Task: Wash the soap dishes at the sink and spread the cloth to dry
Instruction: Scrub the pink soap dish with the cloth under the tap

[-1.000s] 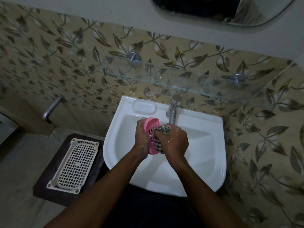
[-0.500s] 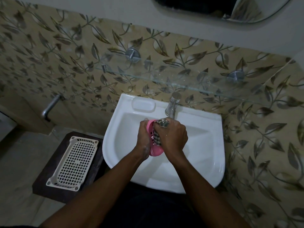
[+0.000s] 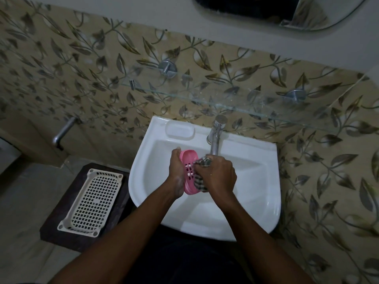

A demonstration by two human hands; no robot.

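Observation:
Over the white sink point(image 3: 256, 201), my left hand point(image 3: 177, 173) holds a pink slotted soap dish point(image 3: 189, 163) upright on its edge, gripping it from the left. My right hand point(image 3: 218, 175) is closed on a checked cloth point(image 3: 200, 182) and presses it against the dish's inner face, just below the spout of the metal tap point(image 3: 215, 136). Suds cling to my left wrist. Part of the dish is hidden behind the cloth and my fingers.
A cream perforated tray point(image 3: 91, 198) lies on a dark stool point(image 3: 59, 230) left of the sink. A glass shelf point(image 3: 235, 99) juts out above the tap. A metal pipe point(image 3: 61, 132) sticks out of the leaf-patterned wall at left. A mirror point(image 3: 266, 9) hangs above.
My right hand has rubbed the cloth up and then back down the dish. More of the pink dish's upper end shows now. My left hand keeps its grip.

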